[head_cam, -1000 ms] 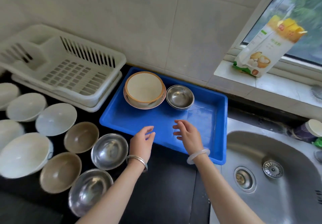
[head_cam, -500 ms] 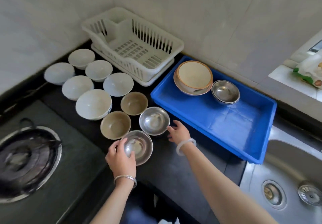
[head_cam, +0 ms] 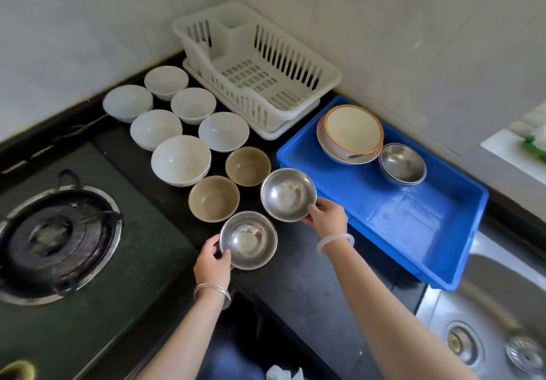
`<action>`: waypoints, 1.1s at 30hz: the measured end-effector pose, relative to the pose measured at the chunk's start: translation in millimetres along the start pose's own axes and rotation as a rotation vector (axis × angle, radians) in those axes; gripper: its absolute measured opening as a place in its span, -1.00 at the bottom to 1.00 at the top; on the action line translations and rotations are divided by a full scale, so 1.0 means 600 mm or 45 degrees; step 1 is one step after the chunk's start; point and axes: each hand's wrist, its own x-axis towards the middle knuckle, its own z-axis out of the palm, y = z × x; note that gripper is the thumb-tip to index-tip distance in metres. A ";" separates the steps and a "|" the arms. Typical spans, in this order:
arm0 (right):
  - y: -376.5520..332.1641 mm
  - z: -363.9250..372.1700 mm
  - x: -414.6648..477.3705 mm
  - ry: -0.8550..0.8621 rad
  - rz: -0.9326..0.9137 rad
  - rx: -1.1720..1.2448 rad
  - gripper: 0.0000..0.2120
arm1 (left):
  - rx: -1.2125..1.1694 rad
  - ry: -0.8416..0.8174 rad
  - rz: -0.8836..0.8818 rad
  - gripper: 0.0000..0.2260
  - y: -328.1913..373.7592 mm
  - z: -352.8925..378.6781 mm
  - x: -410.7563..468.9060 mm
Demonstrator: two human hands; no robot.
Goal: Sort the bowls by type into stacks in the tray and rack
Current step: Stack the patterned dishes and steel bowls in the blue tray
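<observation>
My left hand (head_cam: 212,261) grips the near-left rim of a steel bowl (head_cam: 248,239) on the dark counter. My right hand (head_cam: 326,217) holds the right rim of a second steel bowl (head_cam: 288,194) beside the blue tray (head_cam: 413,223). In the tray's far corner stand a stack of orange-rimmed cream bowls (head_cam: 351,133) and a stack of steel bowls (head_cam: 402,163). Two brown bowls (head_cam: 214,198) (head_cam: 247,166) and several white bowls (head_cam: 180,159) sit on the counter. The white rack (head_cam: 257,69) holds nothing.
A gas burner (head_cam: 53,240) lies to the left on the stove top. A steel sink (head_cam: 502,320) with a drain is at the right, next to the tray. Tiled walls meet in the corner behind the rack.
Both hands left the tray and moved left to the counter. Each has closed on the rim of a steel bowl. The view swung left, bringing the stove into sight.
</observation>
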 end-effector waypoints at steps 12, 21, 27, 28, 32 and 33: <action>0.011 0.008 -0.064 -0.160 -0.095 -0.315 -0.92 | -0.462 -0.235 -0.256 -0.80 0.029 0.014 0.007; 0.042 0.022 -0.071 -0.153 -0.088 -0.477 -0.91 | -0.263 -0.288 -0.179 -0.85 0.022 0.013 0.011; 0.057 0.023 -0.063 -0.135 -0.049 -0.479 -0.86 | -0.191 -0.321 -0.167 -0.80 0.025 0.011 0.018; 0.058 0.024 -0.060 -0.170 0.004 -0.404 -0.81 | -0.191 -0.330 -0.180 -0.79 0.026 0.011 0.019; 0.062 0.024 -0.053 -0.358 0.317 -0.079 -0.74 | -0.178 -0.360 -0.230 -0.73 0.034 0.014 0.019; 0.064 0.021 -0.051 -0.363 0.333 -0.051 -0.74 | -0.161 -0.364 -0.228 -0.71 0.038 0.015 0.019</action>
